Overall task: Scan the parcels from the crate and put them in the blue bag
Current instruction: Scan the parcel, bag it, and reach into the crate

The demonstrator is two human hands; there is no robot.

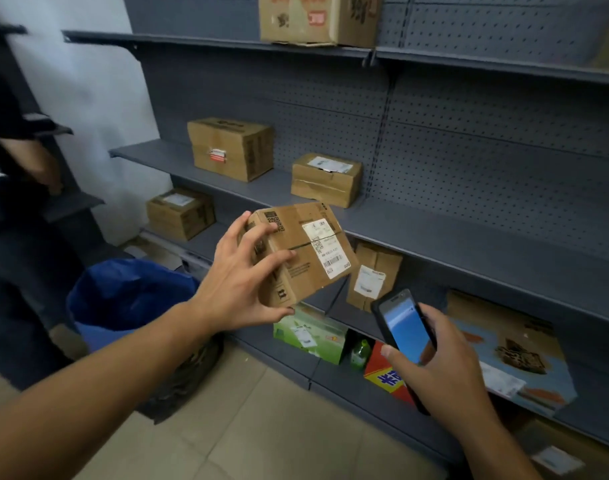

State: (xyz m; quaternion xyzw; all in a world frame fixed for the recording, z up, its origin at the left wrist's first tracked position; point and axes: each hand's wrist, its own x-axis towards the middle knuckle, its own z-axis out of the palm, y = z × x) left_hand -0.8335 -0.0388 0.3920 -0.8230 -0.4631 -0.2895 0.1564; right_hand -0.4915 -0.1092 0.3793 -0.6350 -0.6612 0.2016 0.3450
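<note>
The blue bag [123,296] stands open on the floor at the left. Just right of it and higher, the left hand [240,275] grips a brown cardboard parcel [296,271], tilted, its white barcode label [325,247] facing up. Farther right, the right hand [445,362] holds a phone [405,327], its screen lit blue, below the parcel.

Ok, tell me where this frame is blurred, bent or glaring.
Head view: the shelves bow from wide-angle distortion; the left edge, with a bystander, is smeared; the parcel label is fairly sharp; the phone screen glows washed-out blue; light is soft.
</note>
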